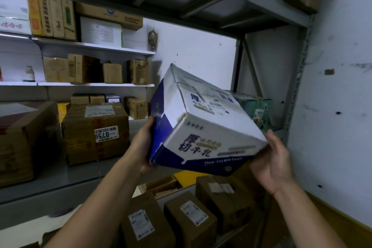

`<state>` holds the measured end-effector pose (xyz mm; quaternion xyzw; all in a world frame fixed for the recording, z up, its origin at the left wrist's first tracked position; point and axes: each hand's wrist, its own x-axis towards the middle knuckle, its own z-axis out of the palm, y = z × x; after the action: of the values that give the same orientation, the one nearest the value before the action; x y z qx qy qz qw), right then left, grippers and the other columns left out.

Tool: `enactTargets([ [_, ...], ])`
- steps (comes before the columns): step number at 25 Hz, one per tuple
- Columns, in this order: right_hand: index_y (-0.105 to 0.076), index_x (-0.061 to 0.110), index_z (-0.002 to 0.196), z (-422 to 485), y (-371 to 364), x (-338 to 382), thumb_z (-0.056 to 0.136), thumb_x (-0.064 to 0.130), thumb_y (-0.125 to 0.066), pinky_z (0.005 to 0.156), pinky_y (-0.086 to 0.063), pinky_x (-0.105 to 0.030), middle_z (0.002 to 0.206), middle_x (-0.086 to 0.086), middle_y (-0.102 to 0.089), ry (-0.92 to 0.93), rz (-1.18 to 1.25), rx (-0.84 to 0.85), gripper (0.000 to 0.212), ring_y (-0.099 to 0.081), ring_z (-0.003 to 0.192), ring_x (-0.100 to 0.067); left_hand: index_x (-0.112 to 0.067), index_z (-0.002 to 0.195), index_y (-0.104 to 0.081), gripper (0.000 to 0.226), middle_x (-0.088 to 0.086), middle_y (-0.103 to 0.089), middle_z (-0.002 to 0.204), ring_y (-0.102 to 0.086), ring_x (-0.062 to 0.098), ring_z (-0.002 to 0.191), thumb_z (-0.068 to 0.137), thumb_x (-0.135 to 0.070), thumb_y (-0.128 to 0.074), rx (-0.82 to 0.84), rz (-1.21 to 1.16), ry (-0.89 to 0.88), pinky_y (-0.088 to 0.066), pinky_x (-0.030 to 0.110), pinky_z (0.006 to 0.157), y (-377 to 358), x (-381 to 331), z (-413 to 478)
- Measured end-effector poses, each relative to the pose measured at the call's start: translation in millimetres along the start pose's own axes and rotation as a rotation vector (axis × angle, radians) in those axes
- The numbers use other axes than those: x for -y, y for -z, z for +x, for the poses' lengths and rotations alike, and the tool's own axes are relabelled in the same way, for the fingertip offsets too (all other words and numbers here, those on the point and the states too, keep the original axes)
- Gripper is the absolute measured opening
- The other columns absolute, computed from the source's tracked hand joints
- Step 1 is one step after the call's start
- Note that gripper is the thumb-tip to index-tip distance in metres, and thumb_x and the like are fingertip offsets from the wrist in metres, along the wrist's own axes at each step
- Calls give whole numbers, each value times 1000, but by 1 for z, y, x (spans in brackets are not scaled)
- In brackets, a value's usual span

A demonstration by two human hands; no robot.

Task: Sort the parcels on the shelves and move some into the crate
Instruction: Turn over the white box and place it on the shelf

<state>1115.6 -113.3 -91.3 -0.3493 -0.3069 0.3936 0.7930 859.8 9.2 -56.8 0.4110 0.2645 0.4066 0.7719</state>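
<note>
I hold a white and blue carton (201, 119) with dark printed characters, tilted in the air in front of the grey metal shelf (60, 179). My left hand (143, 145) grips its blue left side, thumb up along the edge and fingers hidden underneath. My right hand (275, 161) is spread with straight fingers, and its palm supports the carton's lower right corner. No crate is in view.
A taped brown parcel with a white numbered label (94, 133) and a larger brown box (18, 143) stand on the grey shelf. Green cartons (259, 110) sit behind the held carton. Several labelled brown parcels (189, 219) lie below. White shelves (96, 46) with small boxes are behind.
</note>
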Motion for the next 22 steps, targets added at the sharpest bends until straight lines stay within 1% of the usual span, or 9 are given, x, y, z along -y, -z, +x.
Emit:
enactTargets([
  [3,-54,20,142,5,-3,-3,99,37,-50,106,-48,-49,137,-17,-62,85,-93,147,46,-59,125,-34,-21,128,-62,54,19,-75,112,-71,41,102,98,-62,-45,-8,-84,43,-55,55,87,-1,0,0],
  [6,-47,17,146,9,-7,-8,83,44,-72,99,-55,-45,138,-17,-62,64,-211,189,73,-59,128,-34,-18,126,-63,52,21,-75,112,-67,42,109,99,-59,-46,-1,-111,62,-55,56,90,-3,1,-2],
  [8,-48,19,144,10,-13,-10,56,56,-92,93,-58,-43,134,-14,-66,21,-255,182,105,-63,124,-31,-16,125,-63,52,21,-75,109,-67,41,108,101,-58,-43,-9,-91,56,-58,53,87,-5,0,-3],
  [10,-51,23,139,10,-21,-11,40,63,-94,85,-61,-38,127,-8,-71,16,-286,132,115,-69,115,-24,-17,123,-63,54,19,-77,104,-69,39,102,101,-59,-40,-12,-54,36,-59,52,82,-8,-1,-3],
  [13,-55,22,123,9,-30,-5,59,59,-80,68,-61,-27,108,-1,-76,61,-317,57,78,-75,93,-14,-21,123,-64,48,14,-78,102,-73,36,93,102,-57,-39,-29,4,-10,-60,45,67,-8,-4,-2],
  [15,-56,20,115,11,-32,-1,69,53,-67,63,-60,-24,100,3,-77,96,-327,27,58,-75,86,-10,-24,130,-60,44,11,-77,109,-74,33,98,103,-54,-42,-61,57,-110,-60,45,74,-6,-4,2],
  [18,-58,18,121,11,-36,1,73,53,-65,68,-60,-30,102,2,-79,109,-333,3,60,-76,90,-14,-28,145,-45,54,-3,-69,126,-70,14,103,98,-55,-46,-130,235,-397,-55,44,93,-4,-5,4],
  [20,-58,17,123,12,-36,0,73,54,-66,71,-60,-35,102,0,-79,111,-339,-33,63,-76,89,-16,-33,150,-37,69,-15,-57,128,-65,-4,94,88,-60,-48,-55,379,-578,-56,29,81,-7,-7,-6],
  [22,-59,17,121,12,-40,-2,73,55,-67,68,-60,-34,97,0,-80,111,-352,-53,62,-77,85,-17,-38,149,-34,73,-18,-58,124,-70,-7,90,81,-56,-53,94,534,-607,-58,19,69,-10,-8,-15],
])
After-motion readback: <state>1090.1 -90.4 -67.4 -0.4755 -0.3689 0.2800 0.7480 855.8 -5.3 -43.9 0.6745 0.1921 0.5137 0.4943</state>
